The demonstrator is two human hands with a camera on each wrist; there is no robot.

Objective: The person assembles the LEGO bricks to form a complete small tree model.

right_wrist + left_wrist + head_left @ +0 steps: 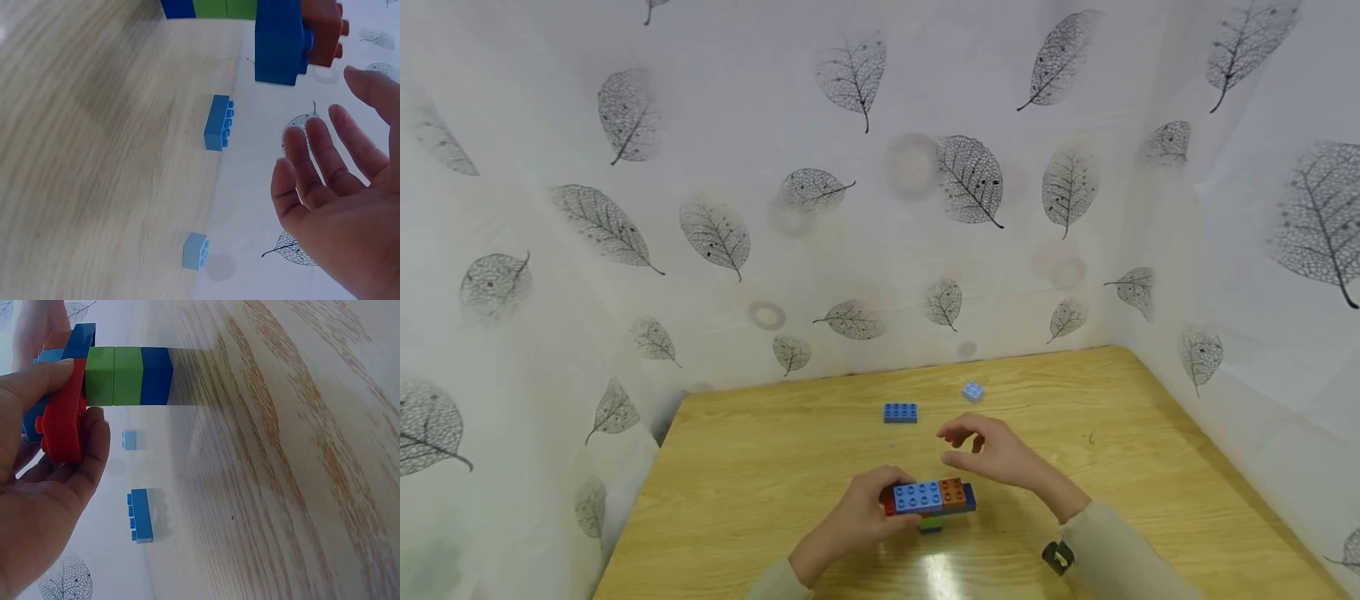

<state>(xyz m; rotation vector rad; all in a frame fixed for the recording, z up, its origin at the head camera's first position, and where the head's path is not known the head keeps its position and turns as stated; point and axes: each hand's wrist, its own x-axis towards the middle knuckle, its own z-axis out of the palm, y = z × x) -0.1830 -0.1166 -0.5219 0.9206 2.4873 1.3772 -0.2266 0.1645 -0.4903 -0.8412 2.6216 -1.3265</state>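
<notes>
My left hand point(867, 510) grips the left end of a toy brick structure, thumb and fingers around its red brick point(65, 419). On top sit a light blue brick point(917, 497) and an orange brick point(952, 492). Below these, a dark blue brick point(278, 44) sticks out at the right end. A narrow column of green bricks point(114, 376) over a dark blue base brick point(156, 376) stands underneath, on the table. My right hand point(992, 450) hovers just right of and beyond the structure, fingers loosely bent and holding nothing.
A blue brick point(900, 413) with two rows of studs lies farther back on the wooden table point(737, 483). Right of it is a small light blue brick point(973, 392). A black object point(1057, 557) shows beside the right sleeve. Leaf-printed curtains point(910, 250) enclose the table's back and sides.
</notes>
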